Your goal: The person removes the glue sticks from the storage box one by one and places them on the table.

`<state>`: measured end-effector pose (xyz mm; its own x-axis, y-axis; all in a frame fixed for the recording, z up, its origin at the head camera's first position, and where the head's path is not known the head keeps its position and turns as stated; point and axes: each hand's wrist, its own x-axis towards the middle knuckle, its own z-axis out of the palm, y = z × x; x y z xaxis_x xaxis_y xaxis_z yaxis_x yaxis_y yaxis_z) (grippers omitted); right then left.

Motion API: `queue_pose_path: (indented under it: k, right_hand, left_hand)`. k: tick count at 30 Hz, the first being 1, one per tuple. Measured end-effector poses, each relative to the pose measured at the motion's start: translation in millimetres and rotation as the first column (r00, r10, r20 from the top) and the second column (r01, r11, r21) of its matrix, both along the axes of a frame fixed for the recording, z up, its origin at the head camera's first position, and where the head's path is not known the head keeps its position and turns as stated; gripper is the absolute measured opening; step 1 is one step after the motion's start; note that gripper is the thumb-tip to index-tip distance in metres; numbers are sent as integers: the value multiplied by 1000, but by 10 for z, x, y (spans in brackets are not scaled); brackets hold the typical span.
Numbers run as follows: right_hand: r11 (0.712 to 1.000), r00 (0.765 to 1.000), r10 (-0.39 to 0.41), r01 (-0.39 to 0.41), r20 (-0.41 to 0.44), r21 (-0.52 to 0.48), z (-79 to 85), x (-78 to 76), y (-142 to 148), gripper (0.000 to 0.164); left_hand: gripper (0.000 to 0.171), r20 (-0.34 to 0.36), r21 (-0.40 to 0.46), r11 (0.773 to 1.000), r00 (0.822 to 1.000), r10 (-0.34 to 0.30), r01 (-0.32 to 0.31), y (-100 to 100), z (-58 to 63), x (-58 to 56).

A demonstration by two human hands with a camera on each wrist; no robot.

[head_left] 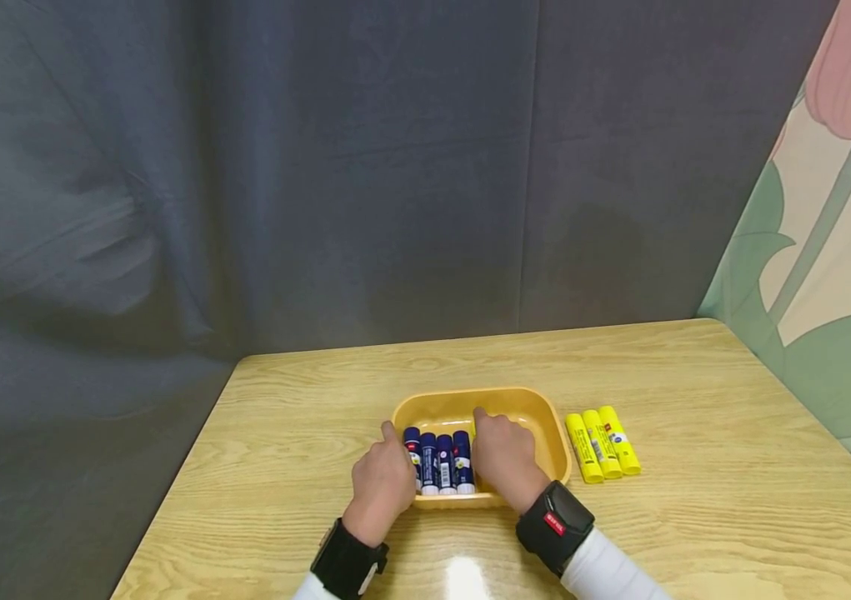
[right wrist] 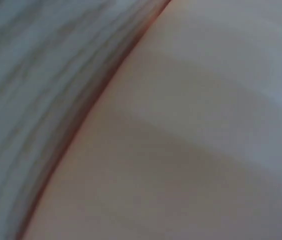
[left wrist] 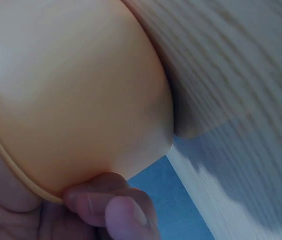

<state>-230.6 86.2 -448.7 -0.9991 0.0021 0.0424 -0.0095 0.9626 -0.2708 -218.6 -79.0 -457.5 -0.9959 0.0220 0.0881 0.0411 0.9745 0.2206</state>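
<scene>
My left hand [head_left: 383,477] grips the left rim of a yellow-orange plastic tray [head_left: 538,408]; in the left wrist view its curled fingers [left wrist: 93,200] press the tray's outer wall [left wrist: 81,90]. Several dark blue glue sticks [head_left: 445,462] with white ends lie side by side in the tray's left part. Just right of them, inside the tray, my right hand [head_left: 506,454] has its fingers curled round a yellow glue stick [head_left: 473,428], of which only a sliver shows. The right wrist view has just the blurred tray wall [right wrist: 181,140] close up.
Three yellow glue sticks [head_left: 603,444] lie side by side on the wooden table [head_left: 305,433], right of the tray. A dark grey curtain [head_left: 395,183] hangs behind the table and along its left. At the right is a wall with a flower pattern [head_left: 838,250].
</scene>
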Motion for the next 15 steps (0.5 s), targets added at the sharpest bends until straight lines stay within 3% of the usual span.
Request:
queue_pose_path:
  k: [9,15]
  right_hand:
    - [999,998,-26,28,-59,38,-37,-50,2,29]
    - [999,997,-36,37,-69,20,-44,-73,-11,31]
  left_hand:
    - [48,-26,23,1000,999,-19,19,-5,-13,0]
    - [50,-6,14,1000,1000,-8,9,-8,-9,-4]
